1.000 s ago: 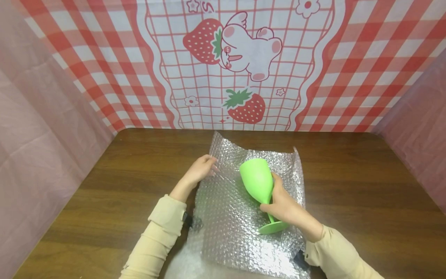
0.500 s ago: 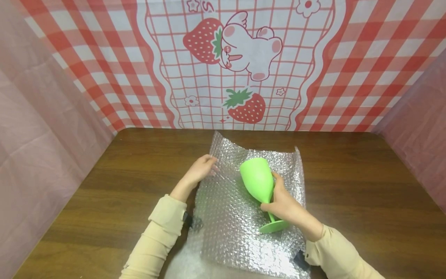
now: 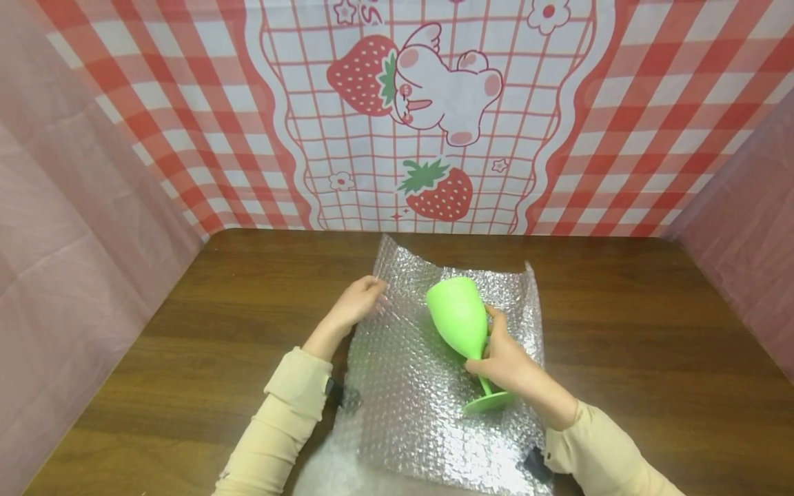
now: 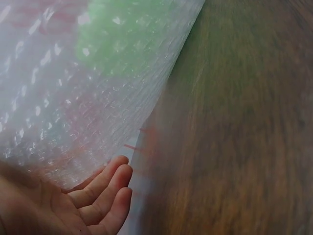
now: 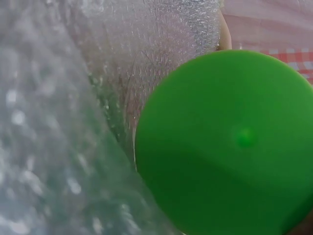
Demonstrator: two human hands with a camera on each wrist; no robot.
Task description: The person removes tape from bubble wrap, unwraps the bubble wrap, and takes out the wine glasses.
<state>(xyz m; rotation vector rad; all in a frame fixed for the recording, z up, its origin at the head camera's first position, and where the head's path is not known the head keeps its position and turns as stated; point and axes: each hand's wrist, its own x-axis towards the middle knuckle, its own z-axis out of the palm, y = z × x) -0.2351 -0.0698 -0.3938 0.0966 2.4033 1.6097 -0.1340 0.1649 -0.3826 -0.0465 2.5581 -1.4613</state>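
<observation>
A bright green goblet (image 3: 457,317) leans with its bowl toward the far side of the table, over a sheet of bubble wrap (image 3: 409,386). My right hand (image 3: 505,358) grips it around the stem and lower bowl, thumb across the stem. Its round foot (image 5: 225,142) fills much of the right wrist view, where the hand is mostly hidden. At the wrap's left edge, my left hand (image 3: 360,300) holds the sheet. Bent fingers (image 4: 110,196) show along that edge in the left wrist view; the thumb is hidden there. The goblet appears as a green blur through the wrap.
The wrap lies on a brown wooden table (image 3: 633,331), its far corners curling up. Behind stands a red-and-white checked cloth (image 3: 657,89) with strawberry prints. Pink curtains (image 3: 80,227) hang at both sides.
The goblet has tipped and shifted very slightly, its foot moving a little up and right in the head view. Both hands stay almost where they were.
</observation>
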